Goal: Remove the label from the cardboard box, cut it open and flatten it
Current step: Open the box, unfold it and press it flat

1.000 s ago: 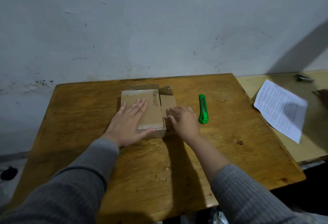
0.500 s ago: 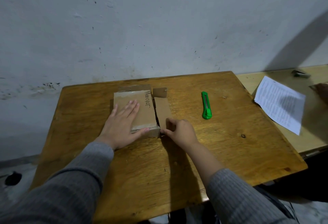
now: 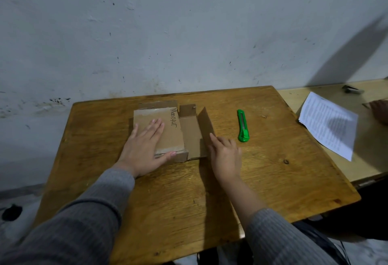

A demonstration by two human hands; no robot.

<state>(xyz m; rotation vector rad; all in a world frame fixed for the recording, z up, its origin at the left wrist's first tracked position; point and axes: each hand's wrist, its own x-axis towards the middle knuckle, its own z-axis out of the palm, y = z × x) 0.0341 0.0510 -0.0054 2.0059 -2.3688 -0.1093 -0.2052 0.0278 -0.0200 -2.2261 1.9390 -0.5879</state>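
The cardboard box (image 3: 168,132) lies in the middle of the table (image 3: 273,180). The left hand (image 3: 142,149) presses flat on it, fingers spread, so it cannot slide. The right hand (image 3: 225,155), open and holding nothing, pushes the right flap (image 3: 206,126) outward. The green cutter (image 3: 243,126) lies unused on the right.

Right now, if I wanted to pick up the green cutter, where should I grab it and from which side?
Probably best to grab the green cutter around its long middle, coming straight down from above with fingers on its two long sides. It lies flat on the wooden table, lengthwise away from you, clear of the cardboard box and both hands. Its thick end points toward you; I cannot see a blade sticking out.
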